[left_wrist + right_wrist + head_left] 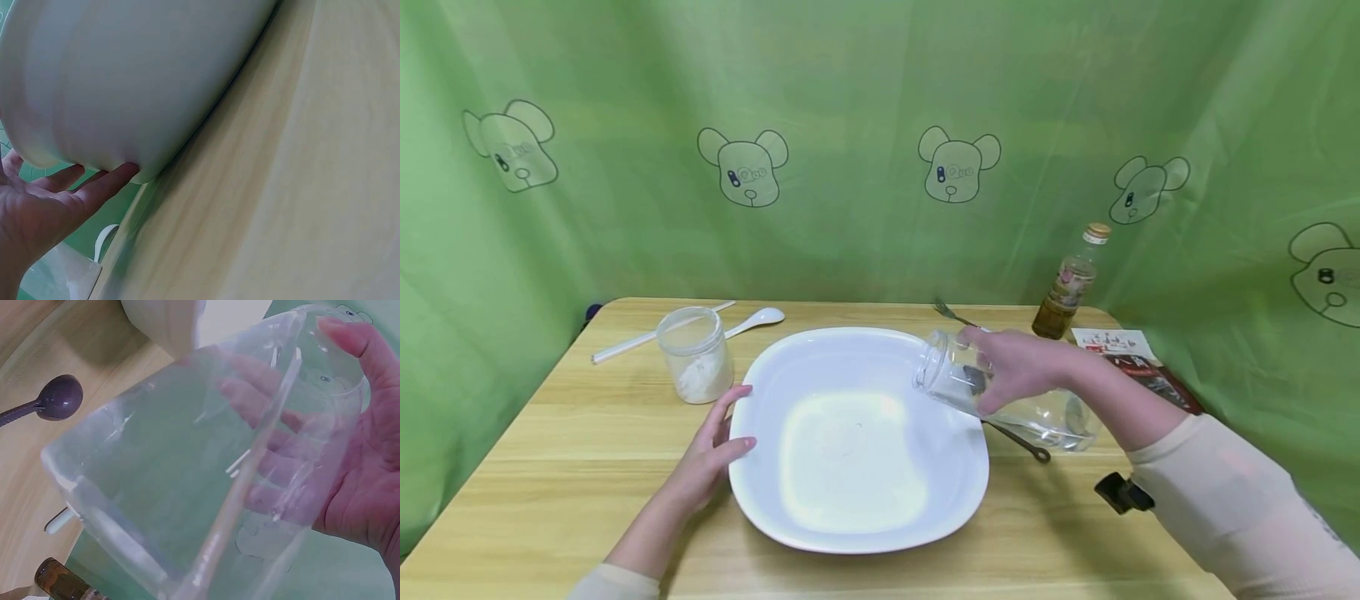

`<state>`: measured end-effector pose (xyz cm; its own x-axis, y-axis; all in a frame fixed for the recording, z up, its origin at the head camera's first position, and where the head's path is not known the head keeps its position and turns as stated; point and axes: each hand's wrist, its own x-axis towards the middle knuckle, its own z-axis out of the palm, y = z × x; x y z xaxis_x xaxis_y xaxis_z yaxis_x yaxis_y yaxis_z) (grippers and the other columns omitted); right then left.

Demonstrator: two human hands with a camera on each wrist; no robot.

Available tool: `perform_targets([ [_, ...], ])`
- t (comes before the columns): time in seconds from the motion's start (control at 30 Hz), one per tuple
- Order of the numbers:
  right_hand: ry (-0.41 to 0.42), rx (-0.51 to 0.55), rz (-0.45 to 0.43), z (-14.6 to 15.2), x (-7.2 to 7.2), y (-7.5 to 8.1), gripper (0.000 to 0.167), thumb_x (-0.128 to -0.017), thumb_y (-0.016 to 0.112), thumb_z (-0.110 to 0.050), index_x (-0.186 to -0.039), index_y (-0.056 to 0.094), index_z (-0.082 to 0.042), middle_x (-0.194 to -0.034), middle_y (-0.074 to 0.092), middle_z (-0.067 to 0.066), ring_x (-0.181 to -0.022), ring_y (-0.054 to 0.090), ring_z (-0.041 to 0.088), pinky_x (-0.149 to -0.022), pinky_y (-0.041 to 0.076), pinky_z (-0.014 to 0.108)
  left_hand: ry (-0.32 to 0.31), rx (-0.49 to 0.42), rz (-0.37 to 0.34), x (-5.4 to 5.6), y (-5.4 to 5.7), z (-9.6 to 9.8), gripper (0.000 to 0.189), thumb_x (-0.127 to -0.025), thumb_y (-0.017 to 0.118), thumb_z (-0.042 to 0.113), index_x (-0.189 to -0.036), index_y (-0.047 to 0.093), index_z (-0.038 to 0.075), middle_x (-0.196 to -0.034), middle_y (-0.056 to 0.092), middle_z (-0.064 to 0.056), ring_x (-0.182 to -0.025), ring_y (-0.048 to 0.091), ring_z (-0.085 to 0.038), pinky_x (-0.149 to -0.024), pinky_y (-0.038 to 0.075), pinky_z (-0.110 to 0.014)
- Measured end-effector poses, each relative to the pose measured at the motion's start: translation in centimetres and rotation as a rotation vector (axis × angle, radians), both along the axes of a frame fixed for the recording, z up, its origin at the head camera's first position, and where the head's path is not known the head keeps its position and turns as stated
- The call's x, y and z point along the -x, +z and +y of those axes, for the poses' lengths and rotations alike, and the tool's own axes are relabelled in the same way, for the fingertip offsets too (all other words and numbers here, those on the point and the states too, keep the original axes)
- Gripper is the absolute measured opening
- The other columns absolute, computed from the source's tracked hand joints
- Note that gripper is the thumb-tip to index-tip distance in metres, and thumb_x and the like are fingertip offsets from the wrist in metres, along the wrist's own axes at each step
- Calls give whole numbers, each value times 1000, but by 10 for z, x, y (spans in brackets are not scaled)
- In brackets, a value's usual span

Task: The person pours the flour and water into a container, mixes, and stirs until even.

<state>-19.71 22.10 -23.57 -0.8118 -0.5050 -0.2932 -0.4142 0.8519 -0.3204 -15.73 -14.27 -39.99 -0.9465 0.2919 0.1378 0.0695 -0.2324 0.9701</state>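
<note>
A large white basin [857, 542] stands on the wooden table in front of me. At its left rim my left hand [703, 462] holds on, thumb and a finger over the edge; in the left wrist view other fingertips [128, 170] touch the outer wall. My right hand [1022, 367] grips a clear glass jar [1037, 421] around its upper part. The jar is tilted, its mouth over the basin's right side and its base out to the right. In the right wrist view the fingers show through the glass.
Left of the basin are a clear jar of white powder [703, 375], a white spoon [766, 317] and a white stick [625, 346]. To the right lie a dark ladle [61, 399], a fork [951, 312] and packets [1150, 379]; an amber bottle [1066, 292] stands behind. A green curtain [850, 250] hangs beyond the table.
</note>
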Motion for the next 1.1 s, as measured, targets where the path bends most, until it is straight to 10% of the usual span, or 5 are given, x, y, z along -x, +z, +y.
perform_targets([
  [1.1, 6, -71, -15, -7, -2, 12, 82, -59, 71, -23, -126, 28, -3, -106, 51, 20, -84, 52, 22, -62, 46, 29, 15, 14, -17, -1, 2, 0, 62, -77, 48, 0, -132, 21, 14, -125, 28, -26, -102, 43, -34, -70, 47, -46],
])
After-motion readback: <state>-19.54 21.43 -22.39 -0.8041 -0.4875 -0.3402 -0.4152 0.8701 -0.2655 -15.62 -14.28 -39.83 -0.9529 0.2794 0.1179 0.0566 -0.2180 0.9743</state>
